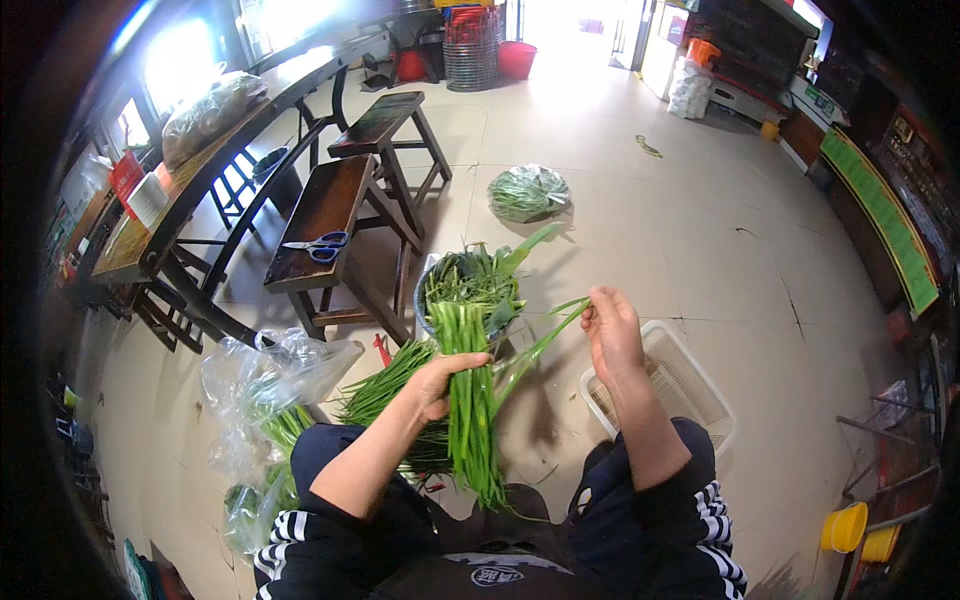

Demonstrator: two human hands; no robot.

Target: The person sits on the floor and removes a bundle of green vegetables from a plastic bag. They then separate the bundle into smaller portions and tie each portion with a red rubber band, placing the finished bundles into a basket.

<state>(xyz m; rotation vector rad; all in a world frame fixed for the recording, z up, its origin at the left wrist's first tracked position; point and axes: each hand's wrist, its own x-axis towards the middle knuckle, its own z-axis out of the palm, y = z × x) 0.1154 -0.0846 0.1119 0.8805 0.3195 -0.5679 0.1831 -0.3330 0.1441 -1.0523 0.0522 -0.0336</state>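
My left hand [442,382] is wrapped around a thick bundle of long green stalks [472,420], which looks like garlic chives. Out to the right, my right hand [615,334] pinches the end of a few loose green blades [536,349] that stretch back to the bundle. Beyond the bundle's pale cut ends stands a round tub [420,300] heaped with leafy green scraps [476,277]. More thin green stalks [394,382] lie in a pile left of the bundle, partly behind my left forearm. A white plastic basket [705,390] sits on the floor by my right forearm.
Blue-handled scissors [322,246] lie on a wooden bench [322,195] at the left. A tied bag of greens [529,193] rests on the tiled floor [720,240]. Clear plastic bags [274,375] with leafy vegetables are beside my left knee. A long table [187,187] runs along the left.
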